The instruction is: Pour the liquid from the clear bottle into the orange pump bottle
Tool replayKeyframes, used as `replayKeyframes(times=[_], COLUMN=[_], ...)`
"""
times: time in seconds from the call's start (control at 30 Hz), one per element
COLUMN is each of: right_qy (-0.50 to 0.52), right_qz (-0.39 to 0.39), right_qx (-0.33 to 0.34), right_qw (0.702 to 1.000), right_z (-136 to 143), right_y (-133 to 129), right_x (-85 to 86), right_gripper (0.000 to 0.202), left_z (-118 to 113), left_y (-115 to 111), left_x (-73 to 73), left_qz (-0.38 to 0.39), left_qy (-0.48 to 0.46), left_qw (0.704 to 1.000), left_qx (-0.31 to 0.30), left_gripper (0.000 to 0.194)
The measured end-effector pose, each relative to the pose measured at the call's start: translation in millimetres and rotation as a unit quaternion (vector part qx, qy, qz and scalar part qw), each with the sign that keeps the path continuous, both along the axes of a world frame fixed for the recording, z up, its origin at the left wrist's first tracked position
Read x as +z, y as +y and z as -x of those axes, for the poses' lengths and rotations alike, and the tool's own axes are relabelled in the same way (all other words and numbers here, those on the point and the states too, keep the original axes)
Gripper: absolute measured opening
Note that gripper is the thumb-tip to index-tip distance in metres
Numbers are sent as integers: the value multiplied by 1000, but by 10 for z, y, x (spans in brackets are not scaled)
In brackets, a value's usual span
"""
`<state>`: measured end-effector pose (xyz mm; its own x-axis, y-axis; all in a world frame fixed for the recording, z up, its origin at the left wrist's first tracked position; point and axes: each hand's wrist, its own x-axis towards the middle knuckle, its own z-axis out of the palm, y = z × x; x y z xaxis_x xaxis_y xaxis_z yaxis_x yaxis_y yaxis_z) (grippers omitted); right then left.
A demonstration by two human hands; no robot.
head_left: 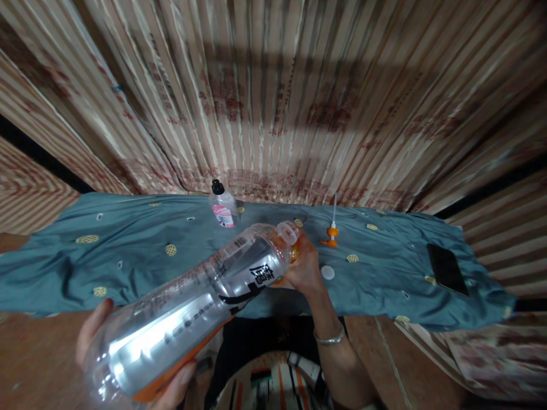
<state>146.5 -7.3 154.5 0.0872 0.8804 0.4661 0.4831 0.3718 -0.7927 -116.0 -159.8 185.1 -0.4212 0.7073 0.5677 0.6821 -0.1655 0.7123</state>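
Note:
My left hand [177, 387] is wrapped round the base end of a large clear plastic bottle [192, 302] with a silver and orange label. The bottle is tilted, its uncapped mouth pointing up and right. Beside that mouth, my right hand [305, 265] is closed round a yellow-orange container [294, 251], mostly hidden behind the bottle and fingers. Whether the two touch, I cannot tell. An orange pump head [331, 233] with a clear tube lies beyond my right hand. A small white disc [327, 273] lies just right of my wrist.
A clear bottle [223, 209] with a black top and pink label stands toward the back of the cloth-covered table [137, 239]. A dark phone-like slab [447, 269] lies at the right. Striped curtains [273, 102] hang close behind and at both sides.

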Motion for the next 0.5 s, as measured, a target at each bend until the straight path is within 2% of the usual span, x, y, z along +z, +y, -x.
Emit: replayKeyframes(times=[0.13, 0.27, 0.4, 0.5], right_qy=[12, 2, -4, 11], right_qz=[-1, -9, 2, 4], right_qx=[15, 10, 10, 7], right_qw=[1000, 1000, 1000, 1000], right_z=[4, 1, -3, -2], right_y=[2, 5, 6, 6], right_x=[-14, -32, -27, -15], right_gripper=[62, 64, 64, 63], left_z=[-42, -39, -21, 24], left_y=[17, 40, 40, 41], left_x=[55, 64, 48, 15], left_qz=[-4, -23, -31, -47], left_qy=[-7, 18, 9, 24], left_qw=[1000, 1000, 999, 999], left_qx=[15, -2, -7, -11], left_gripper=[109, 110, 103, 110])
